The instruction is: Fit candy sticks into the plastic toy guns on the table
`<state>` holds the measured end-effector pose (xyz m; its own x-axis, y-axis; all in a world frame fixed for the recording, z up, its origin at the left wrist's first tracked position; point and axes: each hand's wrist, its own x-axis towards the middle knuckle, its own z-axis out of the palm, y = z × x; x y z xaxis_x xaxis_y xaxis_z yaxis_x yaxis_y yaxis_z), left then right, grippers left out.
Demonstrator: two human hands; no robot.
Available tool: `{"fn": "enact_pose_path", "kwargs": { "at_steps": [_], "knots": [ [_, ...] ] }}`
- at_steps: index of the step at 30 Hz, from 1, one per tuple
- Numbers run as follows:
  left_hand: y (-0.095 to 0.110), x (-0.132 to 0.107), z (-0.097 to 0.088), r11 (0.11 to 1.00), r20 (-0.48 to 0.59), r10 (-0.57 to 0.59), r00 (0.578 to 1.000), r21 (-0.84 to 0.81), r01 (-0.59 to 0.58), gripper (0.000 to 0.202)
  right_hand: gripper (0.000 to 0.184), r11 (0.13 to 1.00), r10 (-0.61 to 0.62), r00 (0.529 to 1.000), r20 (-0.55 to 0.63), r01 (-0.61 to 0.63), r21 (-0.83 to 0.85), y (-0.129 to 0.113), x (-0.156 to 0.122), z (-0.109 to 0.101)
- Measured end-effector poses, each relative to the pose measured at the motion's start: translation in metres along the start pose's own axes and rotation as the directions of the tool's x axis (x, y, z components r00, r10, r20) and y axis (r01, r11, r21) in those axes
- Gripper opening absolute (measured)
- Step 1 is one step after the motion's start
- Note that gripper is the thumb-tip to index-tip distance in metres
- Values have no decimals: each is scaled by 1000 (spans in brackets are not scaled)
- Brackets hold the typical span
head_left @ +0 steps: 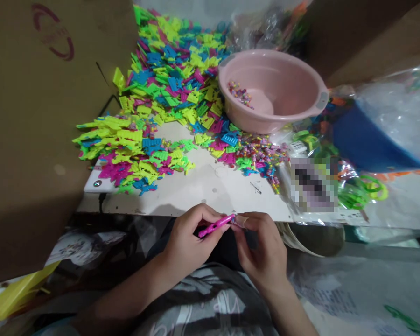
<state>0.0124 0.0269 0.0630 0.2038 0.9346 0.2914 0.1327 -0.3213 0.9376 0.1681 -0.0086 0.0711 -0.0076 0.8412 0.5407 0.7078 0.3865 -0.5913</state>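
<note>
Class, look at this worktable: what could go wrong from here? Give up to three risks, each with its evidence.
1. The magenta plastic piece, gripped by the left hand with the right hand at one end, might slip and fall, as both hands are at the white table's front edge.
2. The small multicoloured pieces lie loose beside the pink basin; a brush could scatter them.
3. The black cable at the edge might snag.

We cannot tell what tiny bit [234, 220] the right hand [262, 242] pinches, the left hand [195, 231] partly hides the pink piece [215, 226] from us, pixelation blurs a patch [314, 185], and we lose the cardboard box [59, 140] past the left edge
</note>
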Motion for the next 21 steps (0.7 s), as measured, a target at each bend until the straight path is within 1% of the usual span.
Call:
{"fn": "enact_pose_path", "kwargs": {
  "at_steps": [1, 3, 7, 9, 11, 12, 14, 16, 18, 19, 20, 21],
  "knots": [
    [1, -1, 0, 1000, -5, 21, 1000, 5, -21, 20, 17, 1000, 11, 1000, 8, -11, -11, -1, -1, -1],
    [2, -1, -2, 997, 18, 76, 997, 14, -76, 22, 15, 999, 23, 999, 40, -22, -24, -2, -4, -3],
    [3, 1, -12, 983, 148, 179, 973, 5, -182, 28, 14, 999, -2, 990, 140, 7, -32, -3, -9, -11],
    [1, 2, -18, 983, 213, 184, 960, -18, -184, 30, 15, 999, -33, 972, 234, 38, -20, -3, -9, -18],
    [1, 0, -21, 985, 259, 170, 951, -45, -164, 29, 15, 998, -60, 936, 346, 51, 35, -3, -6, -25],
    [1, 0, -22, 987, 271, 158, 950, -56, -148, 28, 14, 996, -67, 919, 389, 39, 78, -2, -4, -27],
    [1, 1, -24, 994, 298, 109, 948, -53, -98, 24, 9, 985, -59, 901, 429, -18, 173, 0, 1, -30],
    [2, 6, -26, 999, 326, 16, 945, 33, -29, 19, 6, 966, -38, 898, 438, -79, 246, 5, 6, -28],
    [2, 19, -34, 980, 306, -46, 951, 200, -17, 13, 19, 962, -7, 911, 413, -106, 252, 17, 12, -23],
    [2, 28, -40, 953, 269, -41, 962, 300, -43, 10, 25, 971, 17, 926, 377, -106, 215, 26, 14, -20],
    [2, 38, -48, 913, 216, -6, 976, 400, -83, 9, 29, 983, 49, 945, 322, -102, 151, 38, 17, -16],
    [2, 50, -58, 860, 147, 53, 988, 496, -121, 11, 30, 993, 90, 964, 249, -107, 54, 51, 19, -13]
  ]
}}
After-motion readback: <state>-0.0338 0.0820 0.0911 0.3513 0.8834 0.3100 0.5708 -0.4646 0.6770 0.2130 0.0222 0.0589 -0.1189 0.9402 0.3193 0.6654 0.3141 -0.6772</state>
